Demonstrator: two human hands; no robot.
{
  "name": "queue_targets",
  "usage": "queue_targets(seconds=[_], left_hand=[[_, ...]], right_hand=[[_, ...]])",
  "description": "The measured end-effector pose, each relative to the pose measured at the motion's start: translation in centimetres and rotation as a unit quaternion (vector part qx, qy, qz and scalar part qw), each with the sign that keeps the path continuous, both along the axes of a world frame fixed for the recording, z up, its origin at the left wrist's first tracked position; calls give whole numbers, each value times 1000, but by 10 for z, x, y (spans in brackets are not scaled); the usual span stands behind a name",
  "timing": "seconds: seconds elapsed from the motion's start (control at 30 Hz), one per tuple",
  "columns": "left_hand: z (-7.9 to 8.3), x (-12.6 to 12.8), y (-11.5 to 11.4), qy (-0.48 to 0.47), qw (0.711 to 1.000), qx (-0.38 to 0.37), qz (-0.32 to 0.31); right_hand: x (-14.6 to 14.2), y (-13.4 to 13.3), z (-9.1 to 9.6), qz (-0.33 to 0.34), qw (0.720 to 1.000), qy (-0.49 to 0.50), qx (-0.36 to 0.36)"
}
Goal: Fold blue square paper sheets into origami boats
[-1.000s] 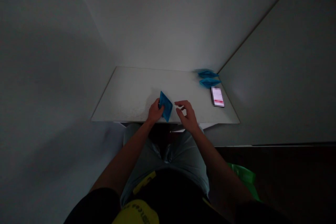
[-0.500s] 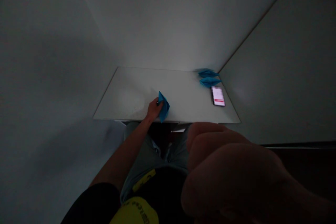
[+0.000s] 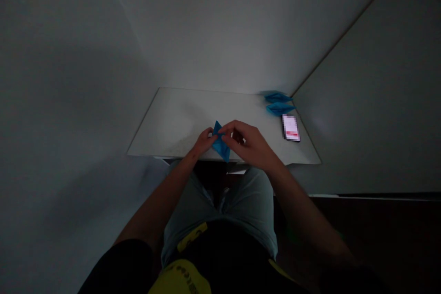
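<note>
A folded blue paper piece [image 3: 219, 143] is held between both hands above the near edge of a small white table [image 3: 179, 119]. My left hand [image 3: 204, 142] pinches its left side. My right hand [image 3: 248, 143] has come in from the right, its fingers closed on the paper's upper right part. Part of the paper is hidden behind my right fingers.
Two finished blue paper boats [image 3: 278, 103] lie at the table's far right corner, with a lit phone [image 3: 291, 127] just in front of them. White walls close in on the left, back and right. My knees sit under the table's near edge.
My right hand, which rose close to the camera half a second ago, has dropped back to the table and taken hold of the blue paper. The left hand kept its grip.
</note>
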State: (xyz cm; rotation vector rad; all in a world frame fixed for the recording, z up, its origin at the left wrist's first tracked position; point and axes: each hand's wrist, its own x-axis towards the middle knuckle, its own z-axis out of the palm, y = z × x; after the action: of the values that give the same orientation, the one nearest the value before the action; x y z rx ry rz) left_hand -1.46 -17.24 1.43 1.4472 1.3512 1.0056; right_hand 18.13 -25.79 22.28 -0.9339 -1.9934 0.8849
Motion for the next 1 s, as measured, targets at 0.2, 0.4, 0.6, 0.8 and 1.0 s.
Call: queue_targets(seconds=[0.2,0.4,0.6,0.8,1.0], left_hand=[[5,0,-4,-29,1000,5,-8],[10,-1,-12,-24,999,28,-32],[24,2,-14,97,994,19,-44],[31,4,-14,124,991,29,-48],[28,4,-12,88,995,23,-44]], right_hand=[[-17,82,-115,-103,962,-224,-121],[-22,94,-138,-150,951,-239,-126],[-14,95,-149,-170,959,-166,-158],[-8,98,-154,-156,963,-63,-209],[-3,103,-168,-119,966,12,-227]])
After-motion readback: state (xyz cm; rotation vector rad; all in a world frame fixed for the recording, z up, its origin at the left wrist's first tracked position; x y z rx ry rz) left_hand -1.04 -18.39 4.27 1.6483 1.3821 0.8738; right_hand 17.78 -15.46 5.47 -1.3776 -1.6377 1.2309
